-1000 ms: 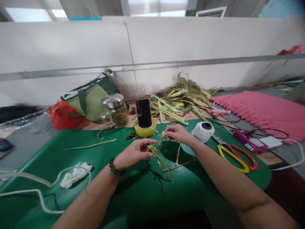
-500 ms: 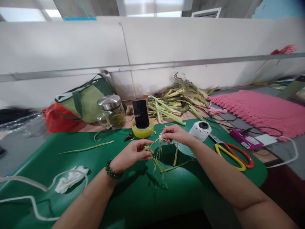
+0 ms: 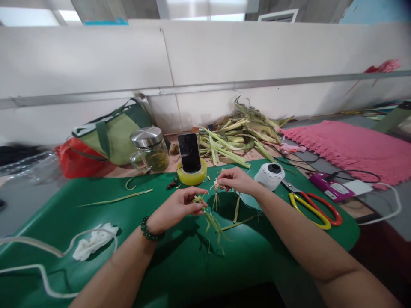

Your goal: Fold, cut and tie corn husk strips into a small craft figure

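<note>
My left hand (image 3: 179, 208), with a dark green bead bracelet (image 3: 150, 229) at the wrist, pinches a green knotted leaf-strip piece (image 3: 199, 200) whose loose ends trail down to the right. Just across from it, my right hand (image 3: 236, 179) grips a pale woven leaf-strip piece (image 3: 216, 186) with thin strands hanging below. The two pieces are close but apart, above the green mat (image 3: 192, 273). Near my right wrist stands a white spool of thread (image 3: 269, 176). Loose leaf strips (image 3: 236, 209) lie beneath the right hand.
A phone (image 3: 189, 152) leans upright in a yellow tape roll (image 3: 192, 176), beside a lidded glass mug (image 3: 150, 154). Behind lies a heap of leaf strips (image 3: 240, 132). Scissors (image 3: 311, 207) rest at right near a purple power strip (image 3: 332, 188). White tissue (image 3: 94, 244) and a cable (image 3: 45, 273) lie left.
Both hands keep their grip and have hardly moved. The pale woven piece has turned very slightly in my right fingers, and the view has shifted a touch.
</note>
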Available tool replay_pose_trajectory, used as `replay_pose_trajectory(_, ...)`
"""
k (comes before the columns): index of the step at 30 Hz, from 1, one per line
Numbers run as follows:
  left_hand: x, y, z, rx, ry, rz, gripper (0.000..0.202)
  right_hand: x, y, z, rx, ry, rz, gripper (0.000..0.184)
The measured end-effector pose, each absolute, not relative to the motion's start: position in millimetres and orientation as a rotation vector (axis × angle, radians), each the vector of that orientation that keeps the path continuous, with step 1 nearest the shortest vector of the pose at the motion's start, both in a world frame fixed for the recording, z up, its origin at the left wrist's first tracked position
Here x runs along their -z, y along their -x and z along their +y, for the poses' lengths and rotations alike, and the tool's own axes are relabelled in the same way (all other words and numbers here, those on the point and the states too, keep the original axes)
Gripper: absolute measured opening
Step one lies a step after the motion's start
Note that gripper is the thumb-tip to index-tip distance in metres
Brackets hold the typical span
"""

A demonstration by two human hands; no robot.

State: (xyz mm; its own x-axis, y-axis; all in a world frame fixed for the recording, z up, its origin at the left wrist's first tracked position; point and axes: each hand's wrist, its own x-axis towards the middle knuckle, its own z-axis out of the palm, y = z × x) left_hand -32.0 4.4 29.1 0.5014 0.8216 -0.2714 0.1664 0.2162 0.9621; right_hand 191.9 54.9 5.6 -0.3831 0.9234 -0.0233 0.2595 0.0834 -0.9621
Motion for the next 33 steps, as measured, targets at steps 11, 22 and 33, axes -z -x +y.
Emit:
replay_pose_trajectory(11,-31,34,3,-0.616,-1.353,0.953,0.054,4,-194,61,-1.138,1.237,-1.867,0.019)
replay_pose_trajectory(22,-33,33,1,-0.630,-1.391,0.971,0.049,16,-194,66,-0.892,1.370,-2.038,0.021)
replay_pose_trajectory(33,-31,32,4,-0.638,-1.367,1.008,0.050,19,-191,65,-0.388,1.445,-2.190,0.018)
